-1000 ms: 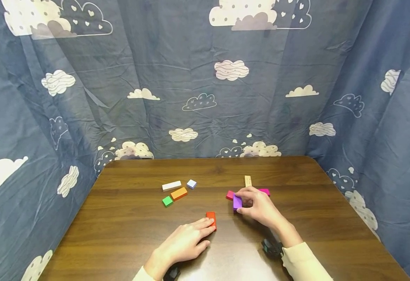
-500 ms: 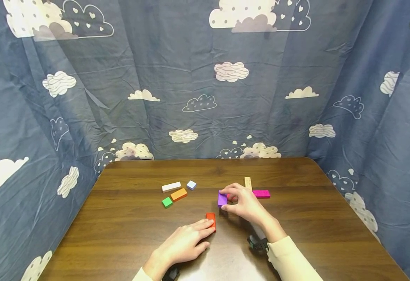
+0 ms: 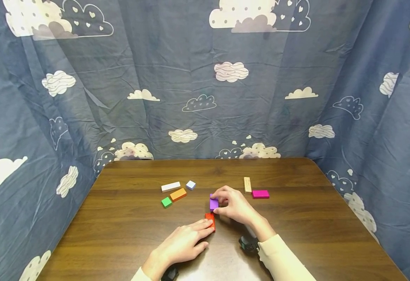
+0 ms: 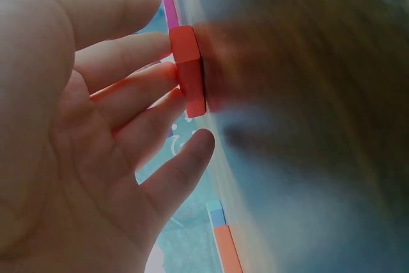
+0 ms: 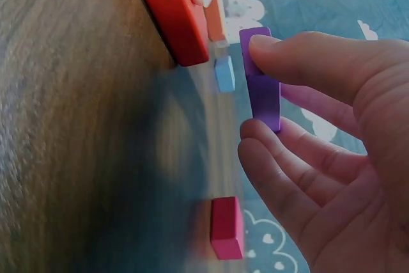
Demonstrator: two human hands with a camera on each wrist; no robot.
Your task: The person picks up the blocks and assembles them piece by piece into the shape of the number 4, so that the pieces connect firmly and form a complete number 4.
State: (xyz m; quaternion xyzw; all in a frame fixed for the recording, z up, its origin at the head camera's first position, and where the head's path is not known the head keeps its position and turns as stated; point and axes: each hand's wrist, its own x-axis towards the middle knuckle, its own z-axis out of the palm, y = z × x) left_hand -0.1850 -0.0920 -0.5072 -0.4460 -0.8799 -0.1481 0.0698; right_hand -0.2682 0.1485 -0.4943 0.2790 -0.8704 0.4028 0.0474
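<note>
The left hand [image 3: 184, 242] rests its fingertips on a red block [image 3: 210, 221] lying on the table; in the left wrist view its fingers are extended against that red block [image 4: 188, 71]. Between thumb and fingers, the right hand [image 3: 236, 205] pinches a purple block [image 3: 214, 203], just beyond the far end of the red one. The right wrist view shows the purple block [image 5: 263, 81] held near its ends, with the red block [image 5: 172, 14] to the left of it. Whether the purple block touches the table cannot be told.
To the left lie a white block [image 3: 171, 187], an orange block [image 3: 178, 194], a green block [image 3: 166, 201] and a light blue block [image 3: 191, 185]. Right of the hands are a beige block [image 3: 247, 185] and a magenta block [image 3: 260, 194]. A patterned curtain hangs behind.
The right hand has moved left with the purple block, from near the pink blocks to the far end of the red block. The left hand has stayed in place.
</note>
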